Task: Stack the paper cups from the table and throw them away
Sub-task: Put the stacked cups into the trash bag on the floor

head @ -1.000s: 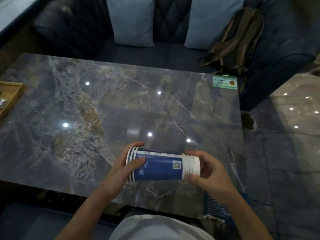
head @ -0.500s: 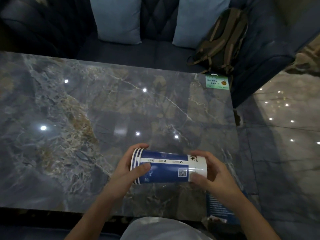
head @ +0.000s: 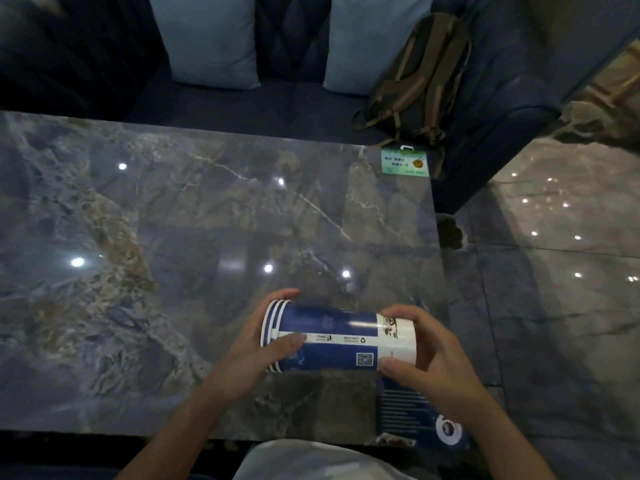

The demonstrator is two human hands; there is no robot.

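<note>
Nested stack of paper cups (head: 332,337) held on its side, above the tabletop (head: 173,237) near the front edge, toward the right corner. Rims point left, white base end points right. Left hand (head: 256,344) clamped around the rim end, thumb across the blue wall, fingers curled behind. Right hand (head: 426,351) clamped on the base end, thumb underneath, fingers over the top. Several rim lines visible at the left end; exact cup count not readable.

No loose cups seen elsewhere on the tabletop, so stacking judged done; disposal remains. No bin in view.

Risks, as judgement:
- Inner cups sliding out of the rim end if the stack tips left-down with the left hand loosened.
- Thin paper walls crushing or ovaling under a hard squeeze.
- Any leftover liquid running out sideways; contents not visible.
- Green card (head: 404,162) at the far right corner and backpack (head: 415,81) on the sofa (head: 294,109) well apart, unlikely to interfere.
</note>
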